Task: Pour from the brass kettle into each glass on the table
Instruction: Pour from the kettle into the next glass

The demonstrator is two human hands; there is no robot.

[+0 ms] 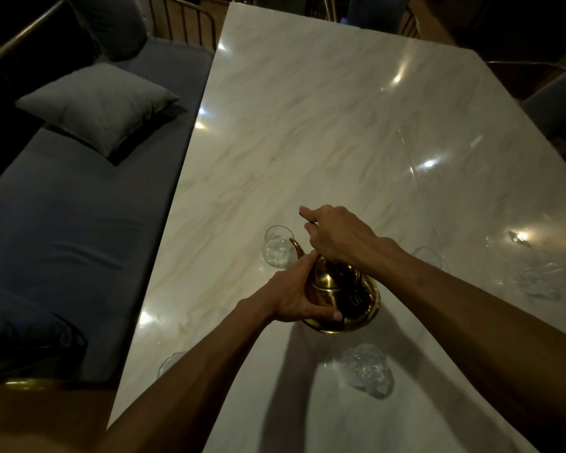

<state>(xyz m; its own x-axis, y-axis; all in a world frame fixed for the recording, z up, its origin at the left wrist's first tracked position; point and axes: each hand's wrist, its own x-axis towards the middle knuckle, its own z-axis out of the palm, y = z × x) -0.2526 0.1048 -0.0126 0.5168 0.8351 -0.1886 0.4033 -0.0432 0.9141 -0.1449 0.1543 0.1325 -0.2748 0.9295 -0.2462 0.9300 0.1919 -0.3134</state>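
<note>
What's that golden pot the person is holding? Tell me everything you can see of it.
The brass kettle is shiny, golden and round-bellied, with a wide base, a curved spout and a dark handle. It leans over the marble table, spout tip at the rim of a clear glass. The right hand grips the handle; the left hand cups its side.

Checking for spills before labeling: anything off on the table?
Nothing stands out. The brass kettle is tipped with its spout at the far glass, as pouring needs. No puddle shows on the marble table. The glassware at the right edge is too blurred to judge.
</note>
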